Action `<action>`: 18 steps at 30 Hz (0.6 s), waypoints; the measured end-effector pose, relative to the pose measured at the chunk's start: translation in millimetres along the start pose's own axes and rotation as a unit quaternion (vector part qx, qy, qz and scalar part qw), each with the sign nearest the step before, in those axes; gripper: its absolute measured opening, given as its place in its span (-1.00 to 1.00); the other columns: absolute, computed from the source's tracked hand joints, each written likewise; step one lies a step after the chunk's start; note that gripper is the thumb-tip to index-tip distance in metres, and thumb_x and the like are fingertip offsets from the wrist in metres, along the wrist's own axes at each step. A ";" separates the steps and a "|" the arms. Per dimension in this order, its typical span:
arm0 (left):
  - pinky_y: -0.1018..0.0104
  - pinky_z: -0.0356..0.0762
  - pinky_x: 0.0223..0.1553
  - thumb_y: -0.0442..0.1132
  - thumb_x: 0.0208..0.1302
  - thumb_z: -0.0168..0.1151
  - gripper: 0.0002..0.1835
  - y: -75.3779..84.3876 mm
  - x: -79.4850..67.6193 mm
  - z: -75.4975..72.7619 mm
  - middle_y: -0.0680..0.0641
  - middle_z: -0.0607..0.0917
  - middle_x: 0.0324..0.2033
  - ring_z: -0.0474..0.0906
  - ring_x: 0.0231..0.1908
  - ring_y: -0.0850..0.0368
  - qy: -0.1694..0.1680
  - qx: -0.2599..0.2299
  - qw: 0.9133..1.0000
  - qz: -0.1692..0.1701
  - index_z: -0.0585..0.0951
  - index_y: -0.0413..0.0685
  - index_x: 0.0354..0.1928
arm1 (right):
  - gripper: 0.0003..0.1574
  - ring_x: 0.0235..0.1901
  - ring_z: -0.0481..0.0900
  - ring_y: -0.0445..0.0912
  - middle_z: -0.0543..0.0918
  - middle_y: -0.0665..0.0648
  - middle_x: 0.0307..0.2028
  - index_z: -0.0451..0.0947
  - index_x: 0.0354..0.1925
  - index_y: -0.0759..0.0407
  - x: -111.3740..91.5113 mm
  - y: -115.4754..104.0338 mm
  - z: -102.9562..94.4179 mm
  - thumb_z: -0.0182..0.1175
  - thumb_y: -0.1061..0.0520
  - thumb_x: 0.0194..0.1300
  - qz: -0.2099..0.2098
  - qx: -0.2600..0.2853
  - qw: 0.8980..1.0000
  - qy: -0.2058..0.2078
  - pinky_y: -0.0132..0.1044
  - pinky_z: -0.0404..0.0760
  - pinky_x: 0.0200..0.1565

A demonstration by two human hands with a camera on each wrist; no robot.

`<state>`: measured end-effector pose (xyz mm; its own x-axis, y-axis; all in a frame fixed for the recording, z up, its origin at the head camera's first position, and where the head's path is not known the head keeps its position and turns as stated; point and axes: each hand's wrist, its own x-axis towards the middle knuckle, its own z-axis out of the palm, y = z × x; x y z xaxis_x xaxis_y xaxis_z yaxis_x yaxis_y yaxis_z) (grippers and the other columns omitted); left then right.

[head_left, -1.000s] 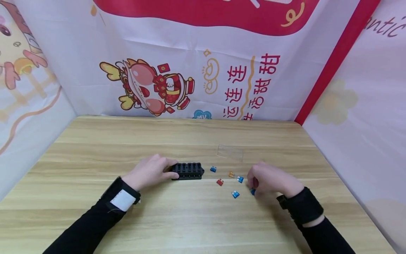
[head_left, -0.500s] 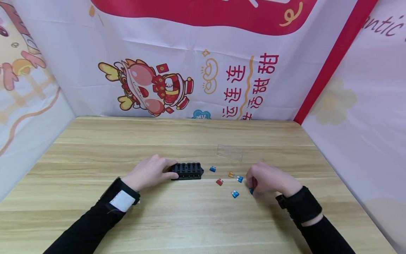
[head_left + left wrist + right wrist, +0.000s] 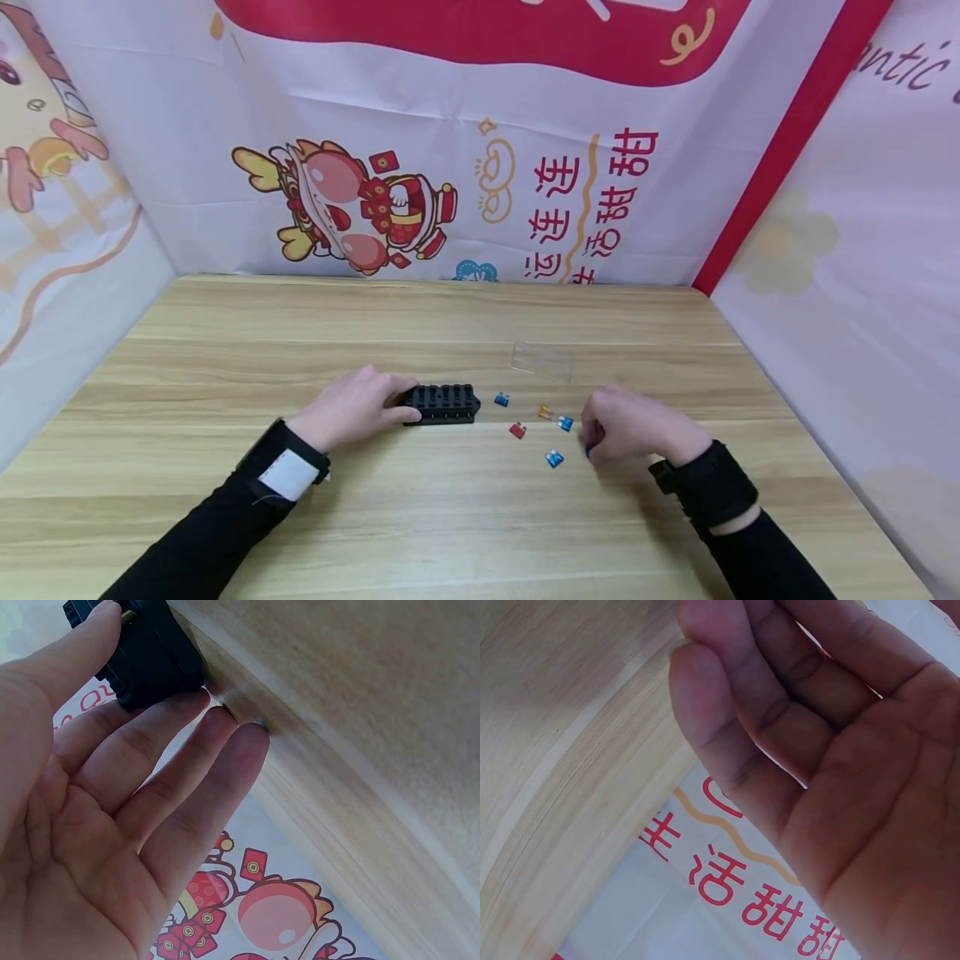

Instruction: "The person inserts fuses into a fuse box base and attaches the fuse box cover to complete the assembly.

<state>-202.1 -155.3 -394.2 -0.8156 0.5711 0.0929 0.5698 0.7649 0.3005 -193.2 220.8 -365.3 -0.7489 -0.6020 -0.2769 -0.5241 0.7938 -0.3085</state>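
My left hand (image 3: 362,407) grips the left end of a black fuse box (image 3: 442,404), thumb on the near side and fingers on the far side. In the left wrist view, the end of the fuse box (image 3: 154,656) sits between thumb and fingers. My right hand (image 3: 633,423), fingers curled and pointing down, pinches a small blue blade fuse (image 3: 588,450), mostly hidden by the fingertips. The right wrist view shows the palm and curled fingers (image 3: 705,697), the fuse being out of sight there. Between the hands lie a red fuse (image 3: 517,430) and a yellow fuse (image 3: 545,411).
Three loose blue fuses lie on the wooden table (image 3: 375,525), one blue fuse (image 3: 554,458) nearest the front. Behind them is a clear plastic cover (image 3: 542,361). Printed cloth (image 3: 420,92) hangs at the back and both sides.
The blue fuse at the right fingertips has shifted slightly left and shows less now. The left hand stays on the fuse box; the loose fuses keep their places.
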 end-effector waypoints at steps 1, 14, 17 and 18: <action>0.38 0.17 -0.58 0.05 0.23 0.27 -0.68 0.2 0.1 -0.1 0.17 0.47 -0.55 0.30 -0.60 0.30 0.000 0.000 1.000 0.001 0.62 0.06 -0.08 | -0.81 -0.56 0.42 -0.24 0.49 -0.16 -0.59 0.57 -0.53 -0.06 0.0 -0.2 0.0 0.43 0.16 -0.06 0.002 -0.002 1.000 -0.001 -0.32 0.40 -0.48; 0.38 0.21 -0.56 0.04 0.23 0.27 -0.72 0.4 -0.1 -0.2 0.17 0.48 -0.53 0.32 -0.58 0.28 0.003 -0.004 1.000 0.002 0.61 0.08 -0.12 | -0.83 -0.66 0.34 -0.29 0.45 -0.17 -0.67 0.56 -0.56 -0.07 -1.4 -0.9 1.3 0.30 0.19 0.06 -0.028 -0.002 1.000 0.012 -0.37 0.34 -0.58; 0.38 0.21 -0.56 0.04 0.23 0.27 -0.75 0.2 0.2 -0.4 0.17 0.47 -0.55 0.31 -0.59 0.29 0.003 -0.001 1.000 0.002 0.60 0.10 -0.16 | -0.85 -0.65 0.34 -0.28 0.45 -0.15 -0.65 0.58 -0.52 -0.03 -1.1 -1.2 0.7 0.28 0.22 0.08 -0.026 0.003 1.000 0.013 -0.36 0.34 -0.57; 0.38 0.21 -0.56 0.04 0.23 0.27 -0.75 0.2 0.3 -0.5 0.17 0.47 -0.55 0.31 -0.59 0.29 0.002 0.000 1.000 0.002 0.60 0.11 -0.16 | -0.85 -0.64 0.34 -0.28 0.45 -0.15 -0.64 0.58 -0.50 -0.02 -1.0 -1.2 0.5 0.28 0.23 0.08 -0.027 0.003 1.000 0.015 -0.36 0.34 -0.56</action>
<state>-202.2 -155.1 -393.6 -0.8139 0.5727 0.0981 0.5728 0.7626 0.3006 -191.6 220.4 -365.1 -0.7321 -0.6404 -0.2324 -0.5612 0.7603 -0.3272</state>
